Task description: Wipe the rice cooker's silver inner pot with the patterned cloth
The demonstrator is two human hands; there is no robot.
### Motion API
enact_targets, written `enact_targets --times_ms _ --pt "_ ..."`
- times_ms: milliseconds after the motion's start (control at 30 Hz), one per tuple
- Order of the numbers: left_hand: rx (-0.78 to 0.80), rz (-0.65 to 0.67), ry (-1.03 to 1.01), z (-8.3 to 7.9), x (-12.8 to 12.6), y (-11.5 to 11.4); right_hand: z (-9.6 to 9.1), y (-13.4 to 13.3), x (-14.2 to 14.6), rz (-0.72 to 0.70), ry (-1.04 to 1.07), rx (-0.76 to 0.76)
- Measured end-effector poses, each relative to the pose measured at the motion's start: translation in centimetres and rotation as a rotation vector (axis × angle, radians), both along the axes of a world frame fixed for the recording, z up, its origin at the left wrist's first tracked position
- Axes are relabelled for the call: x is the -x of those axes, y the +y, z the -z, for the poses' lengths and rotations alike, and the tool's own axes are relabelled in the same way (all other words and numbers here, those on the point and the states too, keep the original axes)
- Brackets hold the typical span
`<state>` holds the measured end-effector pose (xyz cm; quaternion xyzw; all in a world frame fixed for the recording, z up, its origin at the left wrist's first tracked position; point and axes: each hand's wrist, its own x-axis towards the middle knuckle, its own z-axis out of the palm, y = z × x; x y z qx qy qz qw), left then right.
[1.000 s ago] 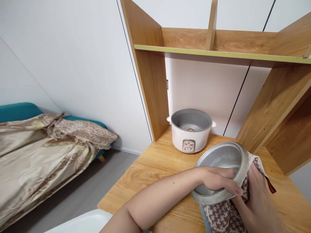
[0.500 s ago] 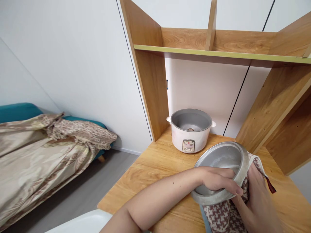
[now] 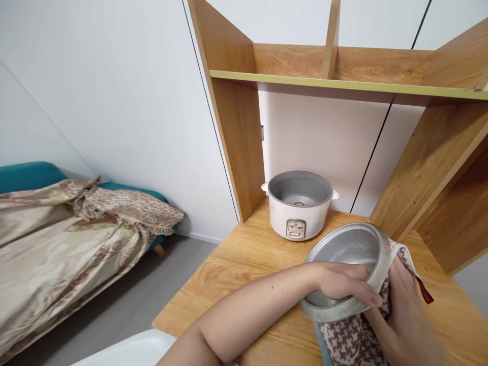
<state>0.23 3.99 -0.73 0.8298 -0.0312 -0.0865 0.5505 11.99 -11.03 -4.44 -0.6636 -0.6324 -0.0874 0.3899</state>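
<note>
My left hand (image 3: pixel 343 283) grips the near rim of a tilted metal inner pot (image 3: pixel 351 254), fingers curled over its edge, thumb side inside. My right hand (image 3: pixel 404 310) presses a brown-and-white houndstooth cloth (image 3: pixel 354 338) against the pot's outer wall and underside. The pot is held above the wooden desk (image 3: pixel 236 274), at its right front. Behind it stands a white rice cooker body (image 3: pixel 299 206), open and without its inner pot, its control panel facing me.
A wooden shelf unit (image 3: pixel 236 127) rises from the back of the desk, with side panels left and right. At the left lies a teal sofa (image 3: pixel 26 175) covered with a beige patterned blanket (image 3: pixel 64 239). A white rounded edge (image 3: pixel 129 351) shows at the bottom.
</note>
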Motion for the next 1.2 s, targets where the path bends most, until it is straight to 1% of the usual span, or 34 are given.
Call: enact_targets --times_ms 400,533,667,933,1200 --pt "-0.025 -0.015 0.036 0.18 -0.04 0.05 0.11 0.03 -0.1 -0.004 -0.02 -0.004" --pt "-0.023 -0.016 0.039 0.02 -0.02 0.04 0.23 0.05 -0.13 0.001 -0.028 -0.011" --pt "-0.024 -0.02 0.043 -0.14 -0.01 0.0 0.16 -0.03 -0.2 0.003 -0.036 0.013" --pt "-0.007 -0.017 0.024 0.07 -0.14 0.02 0.06 -0.14 -0.08 0.002 -0.032 0.011" --pt "-0.007 -0.022 0.007 -0.41 0.14 -0.12 -0.08 -0.14 0.06 0.001 -0.038 0.008"
